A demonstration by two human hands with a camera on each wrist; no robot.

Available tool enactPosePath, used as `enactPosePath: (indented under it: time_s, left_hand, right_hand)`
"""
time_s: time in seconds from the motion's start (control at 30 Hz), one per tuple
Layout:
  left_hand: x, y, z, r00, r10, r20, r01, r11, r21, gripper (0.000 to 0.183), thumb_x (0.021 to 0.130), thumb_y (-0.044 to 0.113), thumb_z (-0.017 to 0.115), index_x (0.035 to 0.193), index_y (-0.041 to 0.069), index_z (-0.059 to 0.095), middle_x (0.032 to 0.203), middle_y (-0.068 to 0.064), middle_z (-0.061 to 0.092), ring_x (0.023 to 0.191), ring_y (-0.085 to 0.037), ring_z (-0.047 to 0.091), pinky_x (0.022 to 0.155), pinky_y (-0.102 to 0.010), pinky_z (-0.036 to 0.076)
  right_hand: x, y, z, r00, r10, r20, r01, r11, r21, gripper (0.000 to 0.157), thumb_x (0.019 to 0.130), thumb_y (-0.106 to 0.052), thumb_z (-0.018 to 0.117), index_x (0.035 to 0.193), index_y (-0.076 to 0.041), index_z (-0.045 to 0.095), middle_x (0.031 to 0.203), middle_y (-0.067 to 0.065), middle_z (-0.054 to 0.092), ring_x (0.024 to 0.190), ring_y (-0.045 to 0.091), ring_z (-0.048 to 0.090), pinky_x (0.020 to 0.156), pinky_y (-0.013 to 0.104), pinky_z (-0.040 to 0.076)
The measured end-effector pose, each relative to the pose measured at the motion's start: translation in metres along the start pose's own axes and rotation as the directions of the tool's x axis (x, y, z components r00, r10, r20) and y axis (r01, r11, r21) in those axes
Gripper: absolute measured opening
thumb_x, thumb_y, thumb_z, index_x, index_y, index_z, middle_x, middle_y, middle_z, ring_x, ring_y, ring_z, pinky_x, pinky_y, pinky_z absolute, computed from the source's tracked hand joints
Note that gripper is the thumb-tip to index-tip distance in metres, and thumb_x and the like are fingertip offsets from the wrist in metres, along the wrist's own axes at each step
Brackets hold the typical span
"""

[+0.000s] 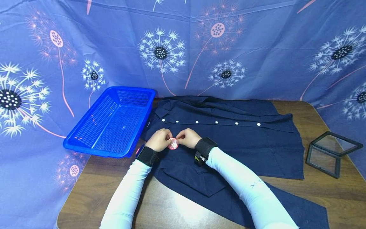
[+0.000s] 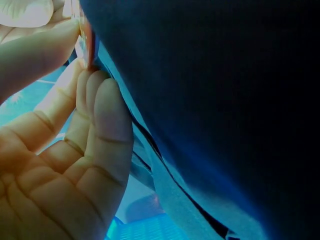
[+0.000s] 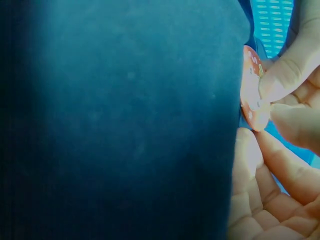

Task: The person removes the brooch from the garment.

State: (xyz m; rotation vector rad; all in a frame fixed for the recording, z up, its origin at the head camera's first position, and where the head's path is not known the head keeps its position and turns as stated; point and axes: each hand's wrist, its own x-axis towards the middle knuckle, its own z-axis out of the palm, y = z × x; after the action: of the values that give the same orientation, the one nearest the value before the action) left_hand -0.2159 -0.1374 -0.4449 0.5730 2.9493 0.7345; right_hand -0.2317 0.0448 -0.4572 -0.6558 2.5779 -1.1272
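Note:
A round red-and-white badge point(image 1: 173, 144) lies at a dark navy shirt point(image 1: 228, 146), which is spread on the table with its white buttons in a row. The left hand point(image 1: 159, 140) pinches the badge from its left side, thumb on its face. From the other side the right hand point(image 1: 188, 137) pinches the badge's edge between thumb and fingers. Seen edge-on in the right wrist view, the badge point(image 3: 251, 90) stands against the dark cloth with both thumbs near its face. Its back is hidden, so whether it is fastened cannot be told.
A blue perforated plastic basket point(image 1: 114, 127) stands at the left, next to the collar. To the right of the shirt lies an open, black-edged case point(image 1: 324, 159) with transparent panels. Behind the wooden table point(image 1: 100, 187) hangs a blue dandelion-print cloth point(image 1: 186, 47).

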Motion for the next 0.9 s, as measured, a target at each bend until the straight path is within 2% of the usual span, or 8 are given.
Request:
enactPosePath:
  time_s: [0.27,0.67,0.9]
  left_hand:
    - [-0.0001,-0.0021,0.0007,1.000,0.001,0.001,-0.001,1.000,-0.010,0.007,0.080,0.007,0.071,0.083,0.008,0.065,0.081,-0.008,0.063,0.074,-0.016,0.057,0.067,-0.029,0.045]
    - [0.0007,-0.0048,0.0017,1.000,0.000,-0.003,0.000,1.000,-0.026,0.007,0.080,0.008,0.072,0.084,0.007,0.066,0.081,-0.007,0.063,0.075,-0.017,0.059,0.068,-0.030,0.047]
    - [-0.0022,-0.0058,-0.0002,0.998,0.053,-0.024,-0.053,0.999,-0.001,0.013,0.079,0.011,0.075,0.089,0.005,0.070,0.083,-0.007,0.065,0.079,-0.019,0.059,0.072,-0.033,0.049]
  right_hand:
    - [0.0003,-0.0031,0.0041,1.000,-0.005,-0.024,0.004,1.000,-0.026,0.010,0.081,-0.007,0.070,0.089,-0.002,0.075,0.079,0.006,0.073,0.066,0.005,0.053,0.063,0.019,0.043]
    - [0.0012,-0.0049,0.0048,0.999,0.024,-0.026,-0.024,1.000,0.011,0.008,0.078,-0.001,0.069,0.085,-0.001,0.072,0.072,0.005,0.068,0.063,0.005,0.051,0.061,0.019,0.041]
    - [0.0025,-0.0061,0.0039,0.999,0.041,-0.010,-0.041,0.999,0.019,0.007,0.080,-0.003,0.069,0.086,-0.001,0.072,0.070,0.002,0.065,0.062,0.005,0.050,0.060,0.018,0.040]
